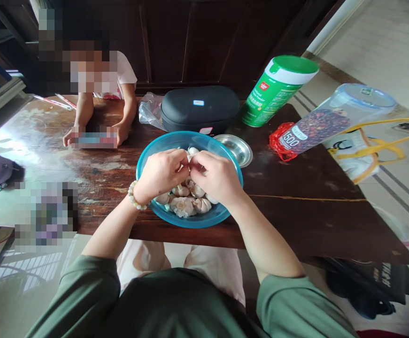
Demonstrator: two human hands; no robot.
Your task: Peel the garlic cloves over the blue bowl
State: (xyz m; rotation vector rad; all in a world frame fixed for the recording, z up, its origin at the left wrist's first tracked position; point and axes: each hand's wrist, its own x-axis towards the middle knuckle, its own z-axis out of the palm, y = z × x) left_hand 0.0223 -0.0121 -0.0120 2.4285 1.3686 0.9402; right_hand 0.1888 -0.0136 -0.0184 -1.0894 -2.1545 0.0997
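Note:
A blue plastic bowl (190,221) on the wooden table holds several garlic bulbs (183,206). Over its middle, my left hand (164,171) and my right hand (216,176) meet with their fingertips together. Both hands are closed in a pinch; whatever small piece lies between the fingertips is too hidden to make out. A beaded bracelet circles my left wrist. Beside the bowl's right rim stands a small metal dish (237,149).
Behind the bowl lie a black case (199,110) and a clear plastic bag (150,111). A green canister (274,94) and a tall clear container (331,119) stand right on the table (296,216). Across at the left, a person's hands hold a phone-like object (95,140).

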